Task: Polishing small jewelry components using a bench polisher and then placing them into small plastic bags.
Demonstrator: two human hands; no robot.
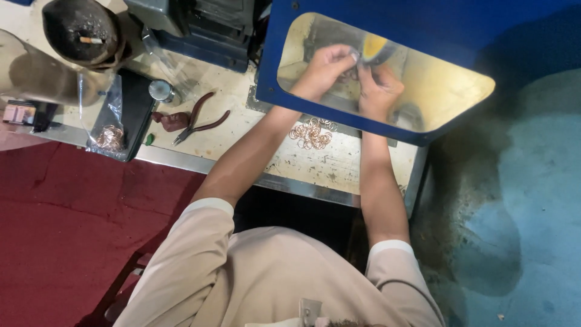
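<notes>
Upper centre: left hand (325,68) and right hand (378,88), fingers pinched on small ring, hardly visible; copper rings (311,133) heaped below; pliers (196,118) at left

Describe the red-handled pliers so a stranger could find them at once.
Start at the worn cream workbench, left of the blue machine hood. Near the left forearm, beside a small round metal tin, lie the pliers: dark red handles splayed open, unlike the loose copper rings.

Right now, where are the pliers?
In the head view, the red-handled pliers lie on the workbench, left of the person's left forearm, between the small round metal tin and the pile of copper rings.
</notes>
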